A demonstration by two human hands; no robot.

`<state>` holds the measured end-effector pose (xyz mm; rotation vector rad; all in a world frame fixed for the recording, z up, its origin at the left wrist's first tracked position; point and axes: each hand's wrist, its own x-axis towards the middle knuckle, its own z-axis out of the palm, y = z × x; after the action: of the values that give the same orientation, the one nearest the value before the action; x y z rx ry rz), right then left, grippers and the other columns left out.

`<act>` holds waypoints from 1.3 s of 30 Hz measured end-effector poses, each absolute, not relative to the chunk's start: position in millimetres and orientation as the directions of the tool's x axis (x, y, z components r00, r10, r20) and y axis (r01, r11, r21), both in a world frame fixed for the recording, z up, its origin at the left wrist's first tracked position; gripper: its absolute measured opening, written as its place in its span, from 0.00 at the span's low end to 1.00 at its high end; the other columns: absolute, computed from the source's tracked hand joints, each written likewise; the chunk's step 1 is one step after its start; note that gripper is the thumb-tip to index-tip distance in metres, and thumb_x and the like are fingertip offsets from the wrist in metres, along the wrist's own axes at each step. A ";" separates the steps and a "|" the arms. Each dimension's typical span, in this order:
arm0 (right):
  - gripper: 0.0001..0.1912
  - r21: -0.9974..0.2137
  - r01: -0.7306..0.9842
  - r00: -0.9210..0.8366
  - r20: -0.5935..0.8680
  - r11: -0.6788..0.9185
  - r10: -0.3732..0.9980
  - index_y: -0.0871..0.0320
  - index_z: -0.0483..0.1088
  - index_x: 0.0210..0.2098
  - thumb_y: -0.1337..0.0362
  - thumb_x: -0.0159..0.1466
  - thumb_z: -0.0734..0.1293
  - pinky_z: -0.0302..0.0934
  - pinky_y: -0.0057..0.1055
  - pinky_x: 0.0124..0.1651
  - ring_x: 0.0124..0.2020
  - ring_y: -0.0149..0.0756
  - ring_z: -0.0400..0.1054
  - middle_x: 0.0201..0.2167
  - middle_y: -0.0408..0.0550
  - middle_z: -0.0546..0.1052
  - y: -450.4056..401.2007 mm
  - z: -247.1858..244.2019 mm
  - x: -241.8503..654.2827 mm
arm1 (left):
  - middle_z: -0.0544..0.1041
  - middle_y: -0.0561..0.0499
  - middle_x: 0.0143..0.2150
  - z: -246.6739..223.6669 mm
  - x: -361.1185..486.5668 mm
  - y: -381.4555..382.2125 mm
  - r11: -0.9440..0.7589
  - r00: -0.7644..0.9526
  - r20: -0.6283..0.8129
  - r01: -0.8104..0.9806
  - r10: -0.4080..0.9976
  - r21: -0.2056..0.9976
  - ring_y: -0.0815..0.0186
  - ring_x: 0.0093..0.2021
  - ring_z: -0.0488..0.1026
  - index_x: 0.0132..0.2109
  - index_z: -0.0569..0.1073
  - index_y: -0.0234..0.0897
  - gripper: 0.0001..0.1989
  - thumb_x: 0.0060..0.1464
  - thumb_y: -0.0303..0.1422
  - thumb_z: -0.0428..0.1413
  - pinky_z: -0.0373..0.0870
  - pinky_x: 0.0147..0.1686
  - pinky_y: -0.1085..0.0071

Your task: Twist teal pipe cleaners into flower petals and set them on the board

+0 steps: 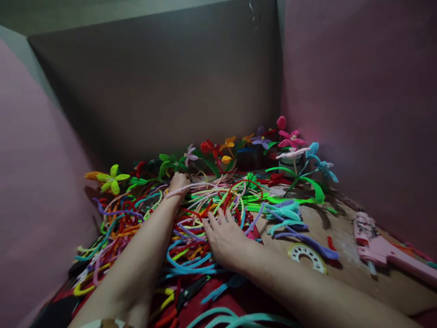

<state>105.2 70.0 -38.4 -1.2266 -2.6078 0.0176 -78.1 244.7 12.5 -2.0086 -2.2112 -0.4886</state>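
A wide tangle of pipe cleaners [191, 262] in many colours covers the left and middle of the table. My left hand [179, 183] reaches to the far side of the pile, beside pale pink stems; its fingers are mostly hidden. Nearer to me, my right hand [223, 234] rests on the pile with its fingers spread over red, yellow and purple stems, gripping nothing visible. Finished fuzzy flowers line the back, among them a yellow-green one [113, 179] at the left and a pink one [290, 138] at the right.
A pink glue gun [385, 253] lies at the right of the brown board [344, 282]. Left of it are a white and yellow ring [307, 257] and turquoise and purple twisted pieces [287, 218]. Dark-jawed pliers [191, 291] lie near the front. Walls enclose the table's back and sides.
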 end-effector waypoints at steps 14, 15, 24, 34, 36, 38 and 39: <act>0.30 -0.115 0.756 -0.611 0.229 0.644 0.758 0.68 0.50 0.61 0.64 0.60 0.53 0.38 0.59 0.58 0.61 0.61 0.44 0.60 0.65 0.54 70.5 -38.9 104.4 | 0.77 0.43 0.42 16.0 -74.4 241.2 0.017 -0.027 0.251 0.999 0.967 0.043 0.58 0.44 0.73 0.47 0.72 0.40 0.18 0.49 0.34 0.47 0.66 0.38 0.71; 0.30 -0.117 0.755 -0.608 0.240 0.645 0.756 0.68 0.51 0.61 0.64 0.60 0.53 0.38 0.59 0.57 0.61 0.61 0.44 0.60 0.64 0.54 70.9 -40.0 104.1 | 0.77 0.42 0.43 16.0 -73.9 242.0 0.022 -0.030 0.258 0.999 0.966 0.032 0.58 0.44 0.72 0.48 0.71 0.40 0.19 0.50 0.33 0.46 0.66 0.38 0.71; 0.31 -0.130 0.760 -0.610 0.194 0.637 0.768 0.69 0.49 0.61 0.63 0.60 0.53 0.36 0.59 0.58 0.61 0.62 0.43 0.61 0.65 0.53 70.8 -35.5 104.4 | 0.76 0.41 0.42 14.8 -68.8 247.3 0.020 -0.001 0.214 0.996 0.977 -0.087 0.55 0.42 0.73 0.46 0.73 0.42 0.18 0.49 0.33 0.48 0.66 0.34 0.68; 0.30 -0.145 0.752 -0.601 0.248 0.643 0.760 0.69 0.51 0.60 0.63 0.60 0.54 0.38 0.59 0.58 0.61 0.60 0.45 0.60 0.66 0.55 71.0 -37.6 106.3 | 0.68 0.44 0.49 42.4 -66.7 212.2 -0.058 0.147 0.339 0.964 0.929 -0.261 0.56 0.39 0.72 0.51 0.68 0.44 0.20 0.52 0.41 0.46 0.63 0.32 0.68; 0.30 -0.142 0.756 -0.598 0.250 0.639 0.762 0.69 0.52 0.60 0.63 0.59 0.54 0.38 0.59 0.57 0.60 0.60 0.46 0.59 0.65 0.56 71.5 -37.5 106.2 | 0.70 0.45 0.44 54.7 -70.5 200.5 -0.120 0.235 0.293 0.925 0.927 -0.361 0.57 0.39 0.71 0.52 0.66 0.45 0.20 0.53 0.38 0.46 0.62 0.31 0.70; 0.30 -0.138 0.757 -0.599 0.241 0.638 0.763 0.69 0.52 0.60 0.63 0.59 0.54 0.38 0.59 0.58 0.60 0.60 0.46 0.59 0.65 0.56 71.5 -36.8 105.9 | 0.71 0.46 0.41 66.1 -73.5 188.8 -0.165 0.288 0.240 0.888 0.927 -0.428 0.57 0.41 0.70 0.52 0.67 0.46 0.20 0.51 0.36 0.49 0.61 0.30 0.71; 0.30 -0.137 0.758 -0.601 0.234 0.638 0.764 0.69 0.51 0.60 0.63 0.60 0.53 0.38 0.59 0.58 0.60 0.60 0.46 0.60 0.66 0.55 71.4 -36.5 105.8 | 0.72 0.46 0.40 71.3 -74.3 183.4 -0.168 0.283 0.227 0.891 0.932 -0.422 0.57 0.42 0.70 0.50 0.69 0.46 0.19 0.48 0.35 0.52 0.61 0.29 0.72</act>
<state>105.8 71.4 -36.5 -1.2314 -2.5898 0.0331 -74.3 183.4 71.3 -2.0846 -1.6317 0.1150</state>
